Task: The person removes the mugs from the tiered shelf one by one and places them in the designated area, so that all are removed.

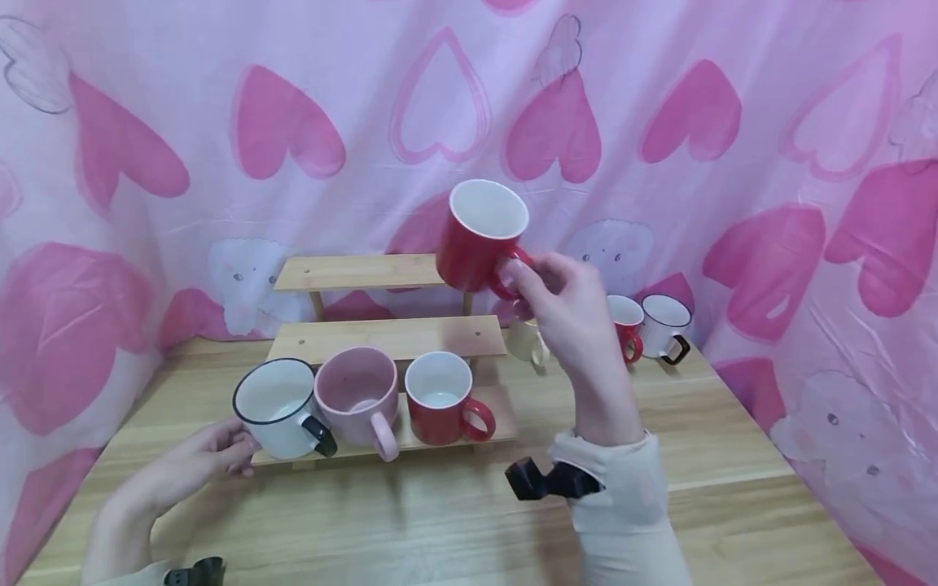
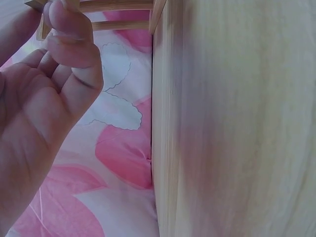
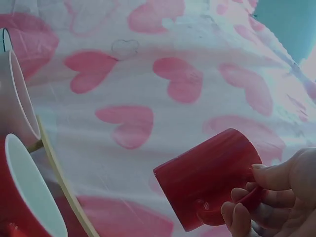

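My right hand [image 1: 572,317] grips the handle of a red mug [image 1: 469,259] with a white inside, raised above the back right of a tiered wooden rack [image 1: 388,338]. In the right wrist view this mug [image 3: 212,182] is tilted, thumb and fingers around its handle. My left hand [image 1: 198,460] pinches the left end of the rack's lowest shelf; the left wrist view shows its fingertips [image 2: 71,22] at the wood. Along that shelf stand a white mug with a black rim [image 1: 274,439], a pink mug [image 1: 344,419] and another red mug [image 1: 435,419].
Behind my right forearm, at the table's back right, stand a cream mug [image 1: 522,340], a red mug [image 1: 624,325] and a white black-handled mug [image 1: 658,340]. A pink heart-patterned curtain [image 1: 366,106] hangs directly behind the wooden table [image 1: 410,521].
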`<state>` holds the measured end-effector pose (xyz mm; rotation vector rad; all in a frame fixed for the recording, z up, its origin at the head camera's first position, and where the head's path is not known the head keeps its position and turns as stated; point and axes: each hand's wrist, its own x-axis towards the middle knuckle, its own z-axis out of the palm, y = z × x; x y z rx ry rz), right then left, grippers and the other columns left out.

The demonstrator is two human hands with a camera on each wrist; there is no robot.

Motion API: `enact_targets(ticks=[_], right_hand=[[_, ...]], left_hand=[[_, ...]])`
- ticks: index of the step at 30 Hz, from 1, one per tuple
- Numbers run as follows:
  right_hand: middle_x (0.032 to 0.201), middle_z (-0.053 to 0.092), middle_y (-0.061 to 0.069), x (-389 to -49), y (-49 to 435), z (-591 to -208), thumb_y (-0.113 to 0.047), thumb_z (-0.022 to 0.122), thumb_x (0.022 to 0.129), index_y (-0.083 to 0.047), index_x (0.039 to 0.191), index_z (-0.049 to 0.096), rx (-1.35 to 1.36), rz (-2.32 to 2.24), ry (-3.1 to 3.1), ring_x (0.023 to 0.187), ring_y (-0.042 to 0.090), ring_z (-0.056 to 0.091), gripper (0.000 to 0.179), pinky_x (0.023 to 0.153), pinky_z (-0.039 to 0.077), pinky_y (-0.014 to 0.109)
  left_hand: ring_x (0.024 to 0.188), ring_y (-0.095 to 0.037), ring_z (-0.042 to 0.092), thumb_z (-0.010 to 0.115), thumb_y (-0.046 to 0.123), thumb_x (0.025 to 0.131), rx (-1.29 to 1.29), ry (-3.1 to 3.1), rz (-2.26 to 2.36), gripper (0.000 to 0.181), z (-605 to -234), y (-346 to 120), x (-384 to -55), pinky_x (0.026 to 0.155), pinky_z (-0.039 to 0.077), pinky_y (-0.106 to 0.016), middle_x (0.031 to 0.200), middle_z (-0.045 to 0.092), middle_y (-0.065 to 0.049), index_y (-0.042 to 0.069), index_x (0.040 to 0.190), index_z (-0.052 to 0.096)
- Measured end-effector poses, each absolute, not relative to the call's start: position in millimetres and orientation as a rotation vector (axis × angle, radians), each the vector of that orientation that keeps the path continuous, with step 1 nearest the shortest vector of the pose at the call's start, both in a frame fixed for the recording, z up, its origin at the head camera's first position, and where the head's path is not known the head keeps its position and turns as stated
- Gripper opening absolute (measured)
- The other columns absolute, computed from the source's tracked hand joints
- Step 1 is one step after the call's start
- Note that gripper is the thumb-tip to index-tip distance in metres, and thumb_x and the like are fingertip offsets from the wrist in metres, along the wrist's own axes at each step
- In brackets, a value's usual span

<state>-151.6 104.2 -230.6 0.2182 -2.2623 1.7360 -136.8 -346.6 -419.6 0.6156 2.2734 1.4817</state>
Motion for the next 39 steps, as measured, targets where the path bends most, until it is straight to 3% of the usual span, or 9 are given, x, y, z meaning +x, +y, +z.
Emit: enact_targets(ticks=[12,20,32,39], right_hand=[[0.093,0.066,0.020,-124,144,-291,-0.017,0.065,0.096,0.004,0.110,0.068,-0.091,1.749,-2.136,0.066,0.020,0.064,0.026,0.067,0.055,0.027],[0.091,0.065,0.022,-131,170,-344,-0.014,0.063,0.097,0.008,0.111,0.065,-0.308,1.768,-2.175,0.064,0.018,0.063,0.026,0.063,0.056,0.025],[0.089,0.066,0.014,-128,202,-382,-0.011,0.059,0.099,0.013,0.114,0.061,-0.437,1.840,-2.261,0.067,0.013,0.063,0.028,0.070,0.057,0.028],[0.092,0.067,0.013,-128,208,-399,-0.013,0.060,0.098,0.014,0.121,0.057,-0.477,2.010,-2.260,0.076,0.018,0.068,0.035,0.074,0.056,0.029]], left_hand=[[0.087,-0.025,0.063,0.043,0.008,0.104,0.605,2.270,1.524,0.030,-431,-345,-132,0.078,0.052,-0.028,0.107,0.061,-0.002,-0.013,0.125,0.042],[0.084,-0.023,0.062,0.043,0.008,0.104,0.617,2.275,1.518,0.027,-431,-342,-134,0.077,0.052,-0.029,0.101,0.058,-0.007,-0.012,0.123,0.044],[0.085,-0.024,0.063,0.043,0.006,0.104,0.630,2.280,1.493,0.028,-421,-342,-140,0.076,0.053,-0.029,0.106,0.060,-0.004,-0.015,0.123,0.044],[0.084,-0.023,0.062,0.044,0.008,0.104,0.589,2.281,1.482,0.028,-419,-346,-138,0.076,0.052,-0.028,0.104,0.059,-0.006,-0.014,0.122,0.045]])
